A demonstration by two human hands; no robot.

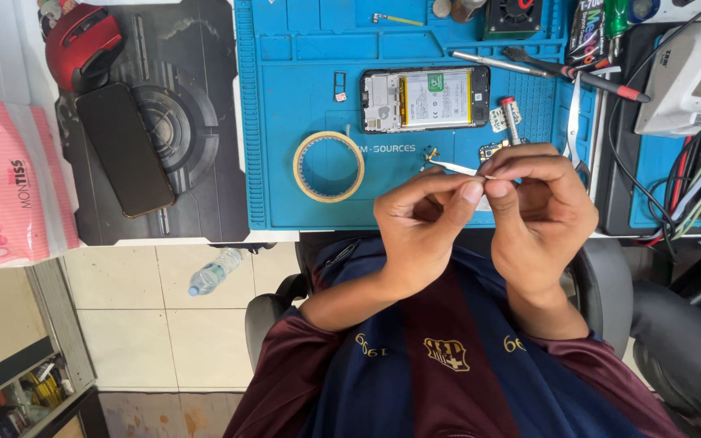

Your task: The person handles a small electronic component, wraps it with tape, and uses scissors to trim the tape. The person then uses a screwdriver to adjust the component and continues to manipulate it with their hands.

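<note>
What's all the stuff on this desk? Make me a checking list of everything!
Surface: blue work mat beside a dark mouse pad.
Job's things: tweezers pinched between both hands; opened phone lies back-up on the mat, its battery showing.
Clutter: tape ring, small circuit pieces, screwdrivers, red mouse, black phone, pink packet.
Grippers: left hand and right hand meet fingertip to fingertip at the tweezers.
Cables: black and coloured wires bunched at the right edge.
Surroundings: plastic bottle on the tiled floor; chair.
</note>
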